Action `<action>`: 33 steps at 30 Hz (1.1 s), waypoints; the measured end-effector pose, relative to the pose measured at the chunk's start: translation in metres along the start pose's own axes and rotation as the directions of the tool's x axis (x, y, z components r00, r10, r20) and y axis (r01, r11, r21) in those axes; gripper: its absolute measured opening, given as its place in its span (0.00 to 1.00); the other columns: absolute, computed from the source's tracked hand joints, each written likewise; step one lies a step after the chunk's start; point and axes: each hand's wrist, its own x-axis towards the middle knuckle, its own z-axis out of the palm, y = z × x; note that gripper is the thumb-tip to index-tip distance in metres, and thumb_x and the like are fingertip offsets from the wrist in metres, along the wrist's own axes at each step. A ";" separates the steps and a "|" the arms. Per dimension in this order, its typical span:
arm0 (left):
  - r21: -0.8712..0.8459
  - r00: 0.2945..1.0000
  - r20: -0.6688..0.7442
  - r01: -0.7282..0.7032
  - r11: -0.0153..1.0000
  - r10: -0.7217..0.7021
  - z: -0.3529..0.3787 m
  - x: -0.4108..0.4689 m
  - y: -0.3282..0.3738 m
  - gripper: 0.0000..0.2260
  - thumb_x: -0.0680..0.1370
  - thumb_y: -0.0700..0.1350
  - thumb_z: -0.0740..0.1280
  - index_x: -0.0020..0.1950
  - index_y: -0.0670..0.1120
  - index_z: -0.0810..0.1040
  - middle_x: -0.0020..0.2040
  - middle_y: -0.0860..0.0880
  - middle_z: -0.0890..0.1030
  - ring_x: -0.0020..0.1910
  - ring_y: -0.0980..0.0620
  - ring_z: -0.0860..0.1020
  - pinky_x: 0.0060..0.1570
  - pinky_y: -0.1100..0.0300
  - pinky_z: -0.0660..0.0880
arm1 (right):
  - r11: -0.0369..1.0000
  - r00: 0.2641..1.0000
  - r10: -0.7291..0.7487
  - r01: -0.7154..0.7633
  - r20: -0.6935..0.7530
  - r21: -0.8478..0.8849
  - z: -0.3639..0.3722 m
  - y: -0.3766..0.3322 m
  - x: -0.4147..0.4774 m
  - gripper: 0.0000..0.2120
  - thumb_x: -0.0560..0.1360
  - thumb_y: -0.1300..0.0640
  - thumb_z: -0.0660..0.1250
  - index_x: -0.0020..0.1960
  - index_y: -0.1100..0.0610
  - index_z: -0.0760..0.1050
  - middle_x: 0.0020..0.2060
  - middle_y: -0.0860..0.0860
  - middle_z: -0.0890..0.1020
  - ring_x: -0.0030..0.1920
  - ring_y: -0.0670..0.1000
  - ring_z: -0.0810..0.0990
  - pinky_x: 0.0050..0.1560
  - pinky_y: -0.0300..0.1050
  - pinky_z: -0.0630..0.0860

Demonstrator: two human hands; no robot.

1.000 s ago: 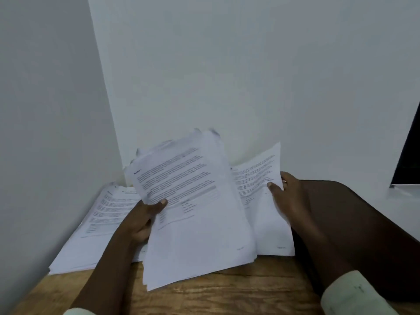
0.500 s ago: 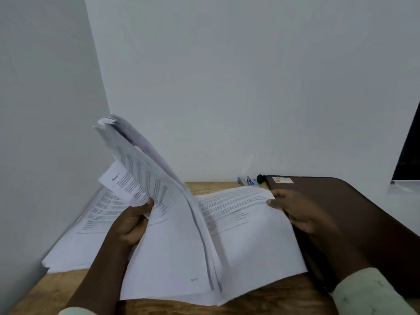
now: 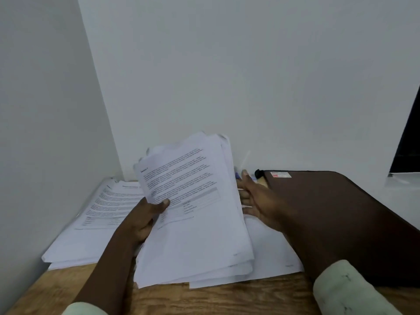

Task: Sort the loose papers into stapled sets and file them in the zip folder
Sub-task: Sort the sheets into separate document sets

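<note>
Entering at 7 o'clock over the wooden table (image 3: 204, 298), the left forearm angles up to the left hand (image 3: 145, 220). It grips the paper stack (image 3: 200, 223) at the left edge, thumb (image 3: 162, 204) pressed on the printed top page, fingers hidden behind. The right forearm, pale sleeve (image 3: 345, 289) at 5 o'clock, points toward 11. The right hand (image 3: 259, 198) is spread, fingers straight, palm at the stack's right edge; touching or just off it, can't tell. The stack sits between both hands, tilted up, lower end down on flat sheets (image 3: 272, 253). Its long axis runs roughly 6 to 12, heading at the far end. A flat paper pile (image 3: 91, 235) lies at 9 o'clock of the left hand. The brown zip folder (image 3: 341, 212) lies flat under the right forearm, long axis 11 to 5, label (image 3: 280, 174) at its far corner.
</note>
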 end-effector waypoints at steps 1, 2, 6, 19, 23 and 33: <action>0.018 1.000 0.012 0.001 1.000 -0.001 0.004 -0.002 0.001 0.18 0.80 0.29 0.59 0.66 0.43 0.75 0.60 0.43 0.83 0.56 0.45 0.83 0.46 0.53 0.83 | 0.999 0.998 0.018 -0.020 0.064 0.038 0.005 0.001 -0.001 0.20 0.81 0.42 0.57 0.60 0.53 0.79 0.53 0.51 0.85 0.53 0.51 0.83 0.55 0.46 0.79; 0.046 1.000 0.019 -0.017 0.999 0.016 0.008 -0.005 0.002 0.18 0.80 0.29 0.59 0.66 0.42 0.75 0.60 0.42 0.83 0.55 0.45 0.84 0.45 0.55 0.82 | 0.999 0.996 -0.011 0.007 0.088 0.043 0.006 0.005 0.001 0.17 0.82 0.45 0.58 0.62 0.53 0.79 0.54 0.50 0.85 0.55 0.50 0.83 0.55 0.45 0.79; 0.140 0.997 0.071 -0.023 0.990 0.013 0.005 -0.012 0.005 0.20 0.80 0.31 0.62 0.70 0.42 0.73 0.66 0.41 0.79 0.62 0.43 0.80 0.54 0.52 0.81 | 0.990 0.990 -0.141 0.140 -0.027 -0.023 0.006 0.010 0.003 0.12 0.79 0.62 0.66 0.62 0.61 0.79 0.52 0.50 0.86 0.52 0.49 0.84 0.44 0.35 0.79; -0.119 0.995 -0.033 -0.095 0.988 0.092 -0.032 -0.018 0.019 0.22 0.79 0.36 0.62 0.74 0.43 0.71 0.67 0.41 0.78 0.64 0.41 0.78 0.58 0.44 0.78 | 0.966 0.883 -0.257 0.229 -0.394 -0.116 -0.030 0.021 0.015 0.07 0.75 0.60 0.71 0.52 0.55 0.84 0.48 0.51 0.87 0.51 0.54 0.85 0.56 0.56 0.80; -0.130 0.999 -0.028 -0.023 0.991 0.019 -0.039 -0.017 0.018 0.38 0.65 0.41 0.81 0.72 0.39 0.71 0.62 0.40 0.81 0.59 0.42 0.81 0.53 0.47 0.81 | 0.944 0.859 -0.293 0.190 -0.421 -0.269 -0.038 0.019 0.013 0.04 0.74 0.60 0.73 0.46 0.51 0.83 0.44 0.49 0.87 0.46 0.53 0.85 0.55 0.58 0.80; -0.064 1.000 -0.006 0.028 0.998 -0.028 -0.028 -0.018 0.011 0.17 0.76 0.37 0.64 0.65 0.41 0.79 0.64 0.39 0.80 0.59 0.41 0.81 0.51 0.47 0.82 | 0.789 0.817 -0.464 0.207 -0.341 -0.579 -0.035 0.023 0.010 0.10 0.77 0.53 0.69 0.55 0.57 0.81 0.48 0.49 0.84 0.49 0.49 0.82 0.42 0.36 0.72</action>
